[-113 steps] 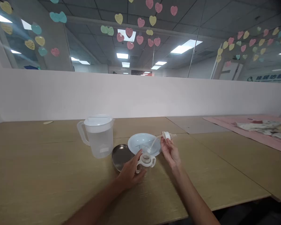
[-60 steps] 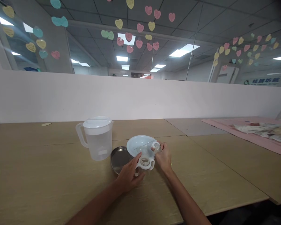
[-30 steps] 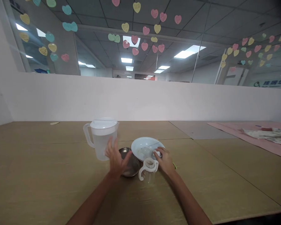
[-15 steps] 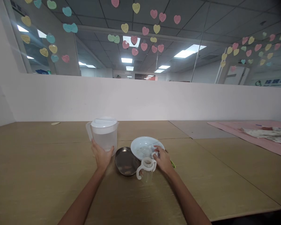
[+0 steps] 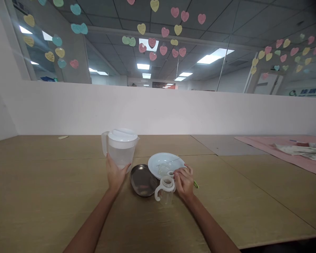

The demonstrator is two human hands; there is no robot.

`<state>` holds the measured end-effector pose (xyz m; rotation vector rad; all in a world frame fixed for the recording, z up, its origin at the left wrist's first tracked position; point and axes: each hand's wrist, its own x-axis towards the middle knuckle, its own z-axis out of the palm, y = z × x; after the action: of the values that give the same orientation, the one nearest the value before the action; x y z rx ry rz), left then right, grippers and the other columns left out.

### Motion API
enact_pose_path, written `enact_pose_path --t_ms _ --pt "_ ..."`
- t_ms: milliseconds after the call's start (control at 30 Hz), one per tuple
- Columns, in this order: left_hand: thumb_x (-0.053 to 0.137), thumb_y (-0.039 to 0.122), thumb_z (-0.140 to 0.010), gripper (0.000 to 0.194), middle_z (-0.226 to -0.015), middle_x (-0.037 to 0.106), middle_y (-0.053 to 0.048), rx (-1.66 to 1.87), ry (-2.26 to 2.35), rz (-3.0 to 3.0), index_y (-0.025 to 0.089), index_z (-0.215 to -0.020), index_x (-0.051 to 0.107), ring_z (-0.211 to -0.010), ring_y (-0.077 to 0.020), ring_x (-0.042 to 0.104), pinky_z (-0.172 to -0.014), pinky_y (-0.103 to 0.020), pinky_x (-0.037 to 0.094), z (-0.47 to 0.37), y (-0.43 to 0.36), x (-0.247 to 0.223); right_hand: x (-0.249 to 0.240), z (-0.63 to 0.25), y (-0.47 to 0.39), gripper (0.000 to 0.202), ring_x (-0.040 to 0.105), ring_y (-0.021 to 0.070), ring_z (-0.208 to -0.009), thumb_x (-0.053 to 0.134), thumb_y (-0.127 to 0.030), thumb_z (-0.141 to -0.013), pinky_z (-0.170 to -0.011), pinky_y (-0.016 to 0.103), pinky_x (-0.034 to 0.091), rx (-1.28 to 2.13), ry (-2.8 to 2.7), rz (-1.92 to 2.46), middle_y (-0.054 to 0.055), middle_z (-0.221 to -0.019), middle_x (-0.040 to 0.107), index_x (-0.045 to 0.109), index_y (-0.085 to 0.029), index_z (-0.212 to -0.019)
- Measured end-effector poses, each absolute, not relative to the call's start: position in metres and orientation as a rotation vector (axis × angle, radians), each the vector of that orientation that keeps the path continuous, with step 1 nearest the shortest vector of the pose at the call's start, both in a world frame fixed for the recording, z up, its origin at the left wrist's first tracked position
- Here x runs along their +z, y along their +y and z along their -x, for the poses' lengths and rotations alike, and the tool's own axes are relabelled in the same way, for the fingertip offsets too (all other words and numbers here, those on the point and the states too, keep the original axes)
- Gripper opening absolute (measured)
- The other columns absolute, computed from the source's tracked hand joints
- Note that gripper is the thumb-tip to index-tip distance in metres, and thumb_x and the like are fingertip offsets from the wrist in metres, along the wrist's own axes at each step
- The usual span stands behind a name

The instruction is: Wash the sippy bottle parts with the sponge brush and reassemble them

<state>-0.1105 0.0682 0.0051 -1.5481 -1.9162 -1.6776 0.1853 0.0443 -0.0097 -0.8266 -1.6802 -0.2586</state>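
My left hand (image 5: pixel 117 175) grips the lower part of a clear plastic pitcher (image 5: pixel 121 154) with a white lid, its handle to the left and spout to the right. The pitcher leans slightly right. My right hand (image 5: pixel 183 181) is closed in a pinch on a small white ring (image 5: pixel 170 173) at the near rim of a white bowl (image 5: pixel 154 158). Inside the bowl lie a clear rounded piece (image 5: pixel 163 168) and a thin straw-like rod (image 5: pixel 173 160). In front stands a clear baby bottle (image 5: pixel 166 197), lidless, with a white two-handled collar (image 5: pixel 158 193).
A dark metal tray (image 5: pixel 143 181) sits between the pitcher and the bottle. Something green (image 5: pixel 196 184) pokes out beside my right hand. Pink cloth (image 5: pixel 255 142) with a crumpled white item (image 5: pixel 297 151) lies at the far right. A white wall (image 5: pixel 152 109) rises behind the table.
My left hand has shifted the pitcher a little to the right, and it leans more. My right hand has turned, its fingers now curled closer together over the white ring.
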Motion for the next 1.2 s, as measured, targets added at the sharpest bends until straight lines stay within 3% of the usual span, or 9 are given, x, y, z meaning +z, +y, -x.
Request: enact_pose_path --t_ms 200,367,1200 --pt "0.054 0.051 -0.077 0.09 -0.145 0.023 -0.024 -1.178 -1.574 1.656 0.004 -0.142 0.013 -0.133 -0.0397 0.022 -0.107 -0.054 0.023 0.1177 0.0658 0.0094 -0.0104 -0.1782 0.042 0.022 0.045 0.0114 -0.063 0.046 -0.01 -0.081 -0.083 0.037 0.036 -0.378 -1.661 0.672 -0.001 -0.059 0.051 0.051 -0.017 -0.06" --pt "0.05 0.049 -0.079 0.084 -0.144 0.027 -0.024 -0.994 -1.481 1.709 0.004 -0.141 0.015 -0.132 -0.0401 0.025 -0.106 -0.055 0.022 0.112 0.0642 0.0105 -0.0088 -0.1786 0.0419 0.025 0.04 0.0106 -0.06 0.046 -0.009 -0.081 -0.081 0.036 0.036 -0.399 -1.664 0.686 -0.002 -0.056 0.045 0.047 -0.017 -0.057" --pt "0.047 0.043 -0.08 0.076 -0.146 0.024 -0.022 -0.884 -1.404 1.793 0.007 -0.141 0.02 -0.135 -0.0384 0.019 -0.107 -0.056 0.017 0.1152 0.0705 0.0079 -0.01 -0.1788 0.0449 0.029 0.032 0.0092 -0.053 0.045 -0.01 -0.08 -0.077 0.034 0.036 -0.413 -1.668 0.71 -0.005 -0.05 0.035 0.038 -0.017 -0.053"
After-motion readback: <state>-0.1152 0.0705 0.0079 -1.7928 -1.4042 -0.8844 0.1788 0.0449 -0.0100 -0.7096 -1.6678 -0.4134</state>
